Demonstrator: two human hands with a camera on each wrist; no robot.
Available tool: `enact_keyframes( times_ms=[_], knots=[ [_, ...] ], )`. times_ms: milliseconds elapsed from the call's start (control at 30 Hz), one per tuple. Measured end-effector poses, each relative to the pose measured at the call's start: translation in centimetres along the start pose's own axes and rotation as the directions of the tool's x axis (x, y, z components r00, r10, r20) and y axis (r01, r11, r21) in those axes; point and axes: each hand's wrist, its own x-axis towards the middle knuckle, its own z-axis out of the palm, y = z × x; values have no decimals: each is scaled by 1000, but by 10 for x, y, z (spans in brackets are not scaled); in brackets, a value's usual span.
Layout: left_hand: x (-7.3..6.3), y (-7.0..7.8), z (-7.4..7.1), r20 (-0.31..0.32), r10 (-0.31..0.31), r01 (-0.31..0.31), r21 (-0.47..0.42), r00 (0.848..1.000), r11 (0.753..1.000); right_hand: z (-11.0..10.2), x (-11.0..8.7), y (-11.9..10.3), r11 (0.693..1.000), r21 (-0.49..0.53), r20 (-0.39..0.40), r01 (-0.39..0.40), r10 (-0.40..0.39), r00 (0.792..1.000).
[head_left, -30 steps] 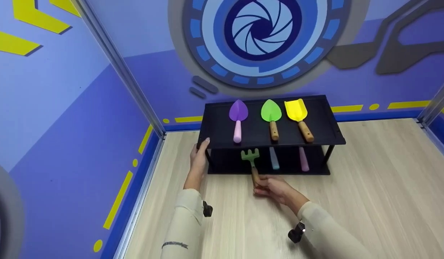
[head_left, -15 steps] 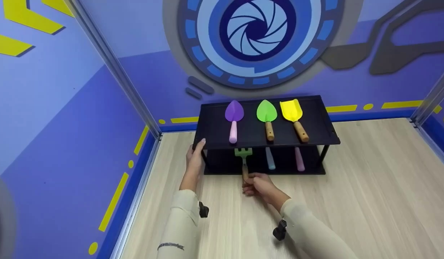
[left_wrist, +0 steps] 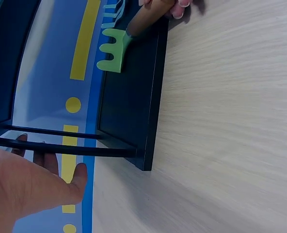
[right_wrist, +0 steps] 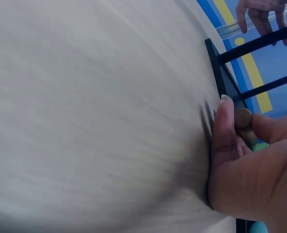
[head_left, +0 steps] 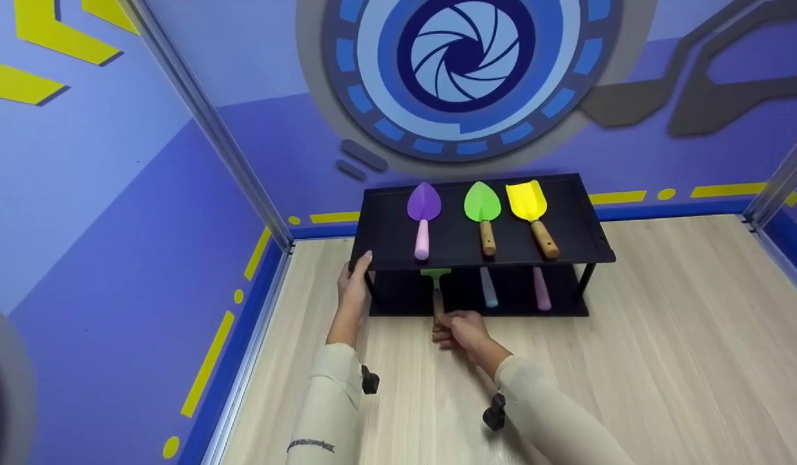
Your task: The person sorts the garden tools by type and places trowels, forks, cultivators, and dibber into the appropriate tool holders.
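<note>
A two-tier black shelf point(head_left: 389, 226) stands against the back wall. My left hand point(head_left: 353, 287) holds its left front corner, thumb on the top tier and fingers below its edge. My right hand point(head_left: 466, 330) pinches the wooden handle of a green three-pronged hand rake point(left_wrist: 115, 51) low over the floor. The rake's prongs reach in over the left part of the lower tier, partly hidden from above by the top tier. Also on the lower tier are a tool with a blue handle point(head_left: 489, 288) and one with a pink handle point(head_left: 541, 289), their heads covered in the head view.
On the top tier lie a purple trowel point(head_left: 424, 203), a green trowel point(head_left: 482, 203) and a yellow scoop point(head_left: 527, 201), handles toward me. A blue rake head point(left_wrist: 113, 14) shows on the lower tier. Thin black posts point(head_left: 587, 279) join the tiers.
My right hand has moved left and slightly forward with the hand rake, and the prongs have gone further in under the top tier. My left hand keeps its hold on the shelf corner.
</note>
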Motion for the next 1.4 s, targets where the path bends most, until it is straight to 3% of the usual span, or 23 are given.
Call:
enact_keyframes(
  times_ms=[133,267,533,1067,1400],
  knots=[
    [0,0,1,-3,-21,21,20,1000,1000,0,0,-3,1000,3,-16,-18,18,1000],
    [3,2,2,9,2,-2,43,1000,999,0,1,-6,1000,9,-30,-25,26,999],
    [8,6,2,34,28,-28,4,999,1000,5,7,-11,999,-5,-37,-47,46,998],
    [4,1,-1,1,46,-46,34,999,998,9,15,-13,990,22,-30,-137,137,990],
    [3,-1,-4,8,21,-21,43,1000,999,13,12,-8,995,26,-48,-100,102,994]
  ],
)
